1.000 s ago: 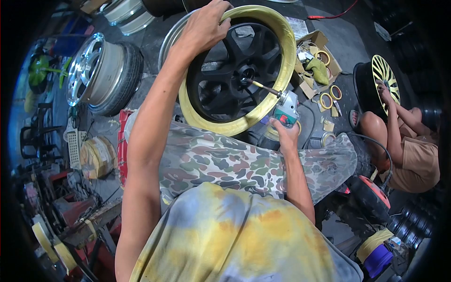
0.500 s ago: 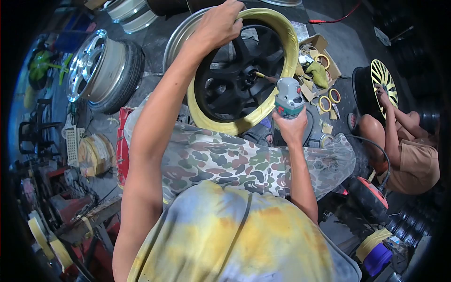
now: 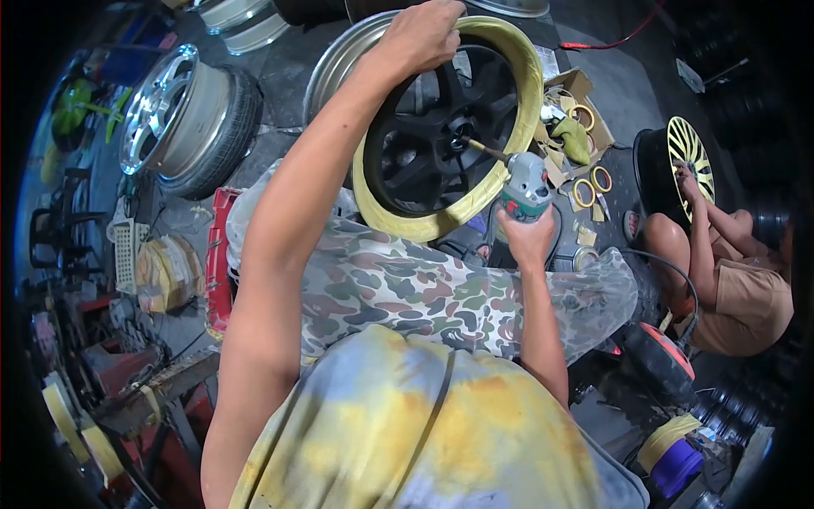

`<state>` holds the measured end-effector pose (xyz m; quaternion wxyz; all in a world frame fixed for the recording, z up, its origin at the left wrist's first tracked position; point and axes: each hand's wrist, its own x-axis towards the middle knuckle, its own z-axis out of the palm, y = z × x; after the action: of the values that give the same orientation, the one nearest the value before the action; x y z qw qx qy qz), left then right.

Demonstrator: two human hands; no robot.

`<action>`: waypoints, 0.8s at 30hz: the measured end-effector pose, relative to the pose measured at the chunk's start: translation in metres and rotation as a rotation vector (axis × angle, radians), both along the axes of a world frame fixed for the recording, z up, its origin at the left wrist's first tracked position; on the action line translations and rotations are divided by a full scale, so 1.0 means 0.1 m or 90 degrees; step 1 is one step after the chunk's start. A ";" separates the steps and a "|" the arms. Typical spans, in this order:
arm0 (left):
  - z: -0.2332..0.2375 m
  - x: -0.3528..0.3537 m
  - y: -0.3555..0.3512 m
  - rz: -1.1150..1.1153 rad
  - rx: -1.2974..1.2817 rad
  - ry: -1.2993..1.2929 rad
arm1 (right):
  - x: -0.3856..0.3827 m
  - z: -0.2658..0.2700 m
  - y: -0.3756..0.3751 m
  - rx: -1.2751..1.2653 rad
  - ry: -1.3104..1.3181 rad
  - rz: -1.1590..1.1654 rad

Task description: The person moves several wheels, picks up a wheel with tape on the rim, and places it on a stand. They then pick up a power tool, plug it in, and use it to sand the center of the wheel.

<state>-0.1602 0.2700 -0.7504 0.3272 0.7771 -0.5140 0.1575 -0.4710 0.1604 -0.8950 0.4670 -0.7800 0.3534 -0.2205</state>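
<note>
A black multi-spoke wheel (image 3: 424, 140) stands in front of me, its outer lip wrapped in yellow masking tape (image 3: 527, 93). My left hand (image 3: 428, 36) is closed over the top of its rim, the fingertips hidden behind the hand. In my right hand (image 3: 527, 237) is a green and grey power grinder (image 3: 527, 191), gripped round its body. A thin shaft (image 3: 487, 151) with a tan tip runs from the tool over the spokes and ends close to the wheel's centre hub (image 3: 458, 137).
Right of the wheel, a cardboard box (image 3: 593, 106) holds tape rolls and a cloth, with more rolls (image 3: 584, 192) on the floor. A seated person (image 3: 721, 263) handles a yellow-spoked wheel (image 3: 691, 165). At left stand a chrome wheel (image 3: 157, 110) and a tyre (image 3: 225, 140).
The wheel and my left hand have shifted a little to the right in view. The grinder has moved slightly right and down, and more of its shaft shows.
</note>
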 end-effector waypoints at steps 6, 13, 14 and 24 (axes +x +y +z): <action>-0.05 0.08 -0.17 -0.005 0.019 -0.010 | 0.00 -0.04 0.13 0.082 -0.014 -0.015; -0.13 0.09 -0.40 -0.009 -0.010 -0.042 | 0.12 0.05 -0.12 -0.001 -0.080 -0.018; -0.14 0.10 -0.41 -0.010 -0.016 -0.046 | 0.11 0.04 -0.13 -0.001 -0.081 -0.019; -0.19 0.45 -0.70 0.007 0.003 -0.074 | -0.06 -0.15 -0.08 0.288 -0.095 -0.097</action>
<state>-0.1157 0.2002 -0.7697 0.2942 0.7702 -0.5281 0.2034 -0.4769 0.1522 -0.9101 0.6367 -0.6081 0.4161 -0.2272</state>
